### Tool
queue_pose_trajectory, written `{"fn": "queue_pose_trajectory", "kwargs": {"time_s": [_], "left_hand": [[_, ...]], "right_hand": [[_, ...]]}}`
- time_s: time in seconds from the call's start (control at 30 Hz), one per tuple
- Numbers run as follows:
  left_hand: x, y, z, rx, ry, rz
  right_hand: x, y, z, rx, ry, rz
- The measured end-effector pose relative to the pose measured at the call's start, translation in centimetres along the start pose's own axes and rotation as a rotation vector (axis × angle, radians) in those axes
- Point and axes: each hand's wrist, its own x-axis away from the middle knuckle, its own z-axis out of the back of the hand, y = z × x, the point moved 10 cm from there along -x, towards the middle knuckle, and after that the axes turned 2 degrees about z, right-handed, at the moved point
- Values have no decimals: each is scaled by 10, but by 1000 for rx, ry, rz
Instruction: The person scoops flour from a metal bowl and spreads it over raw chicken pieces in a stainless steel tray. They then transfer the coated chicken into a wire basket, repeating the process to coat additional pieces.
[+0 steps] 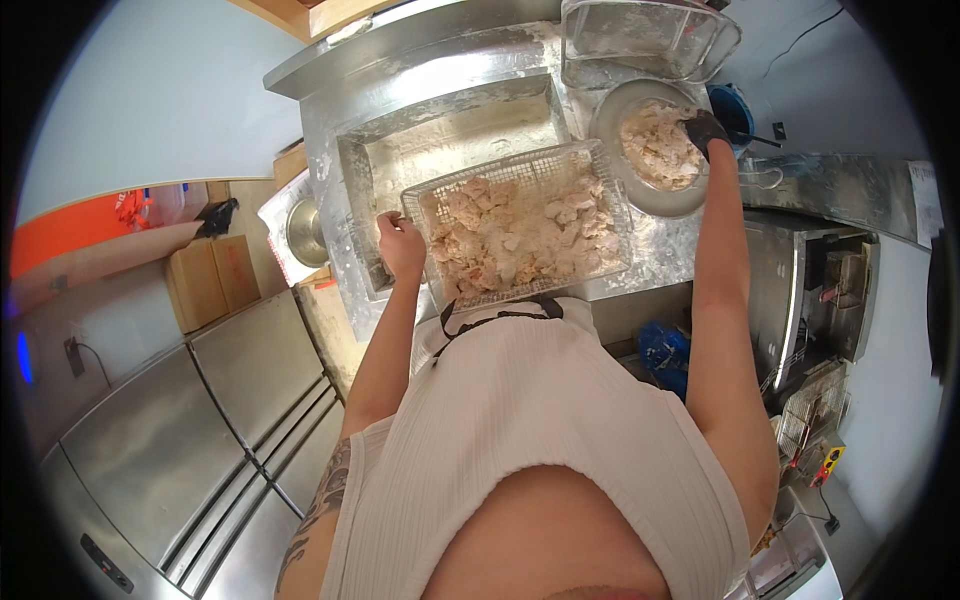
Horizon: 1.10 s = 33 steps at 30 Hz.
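Note:
A rectangular wire mesh basket (526,161) holding floured, raw-looking meat pieces (480,206) rests over the near side of a floury steel basin (472,142). At the basket's left rim is my left hand (399,238), bare, its fingers curled on the edge. On the right my right hand (705,131), in a black glove, reaches to the edge of a strainer of floured pieces (660,150) set in a round grey bowl (611,176). The strainer's wire handle loop points right. The gloved fingertips are partly lost among the pieces, so their grip is unclear.
A clear plastic bin (637,45) stands behind the bowl, with a blue bucket (729,109) to its right. Left of the basin is a metal bowl (306,232). Cardboard boxes (214,281) and steel cabinet doors (165,442) lie at left, fryer-like equipment (814,292) at right.

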Motion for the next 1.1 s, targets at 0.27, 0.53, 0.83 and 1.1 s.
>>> {"fn": "queue_pose_trajectory", "kwargs": {"time_s": [0.27,0.53,0.83,1.1], "left_hand": [[-1,0,-1,8,-4,6],[-1,4,0,14,-19,18],[1,7,4,38,4,8],[-1,2,-3,31,-31,42]], "right_hand": [[-14,66,-72,-622,93,-411],[-28,68,-95,-335,87,-317],[-11,53,-53,-216,349,-223],[-49,54,-78,-222,94,-175]]}}
